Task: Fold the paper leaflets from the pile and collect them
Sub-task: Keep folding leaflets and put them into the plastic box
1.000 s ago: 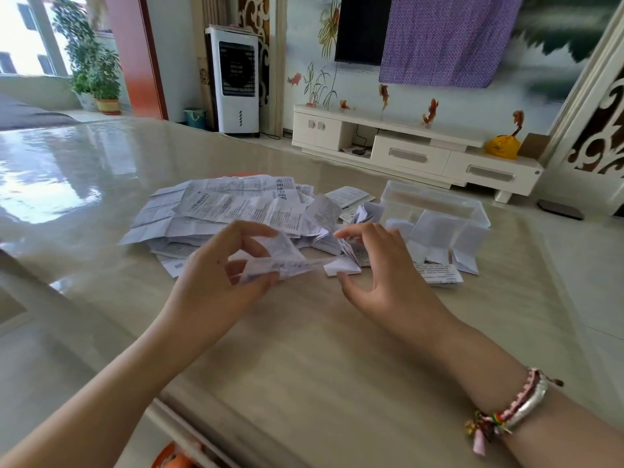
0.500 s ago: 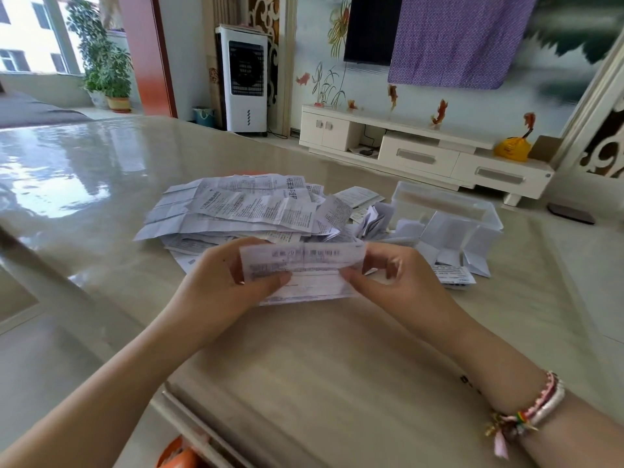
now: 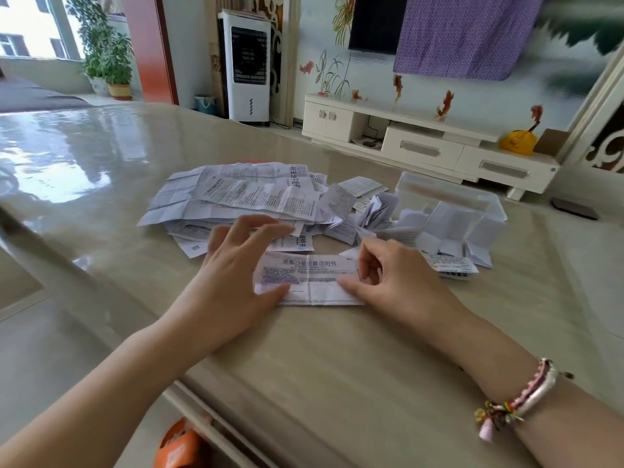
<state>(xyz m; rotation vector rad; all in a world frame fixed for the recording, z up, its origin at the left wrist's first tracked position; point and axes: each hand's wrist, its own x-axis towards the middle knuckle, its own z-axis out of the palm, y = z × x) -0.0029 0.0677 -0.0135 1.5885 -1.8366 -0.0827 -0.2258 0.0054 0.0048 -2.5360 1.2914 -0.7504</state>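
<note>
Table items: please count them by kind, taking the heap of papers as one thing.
Leaflet under the hands: 1
Pile of leaflets: 1
Clear plastic box: 1
Hands: 2, left hand, right hand
Total: 5

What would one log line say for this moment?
step: folding | leaflet: flat on table | left hand: pressing left end | right hand: pinching right end | pile: behind
</note>
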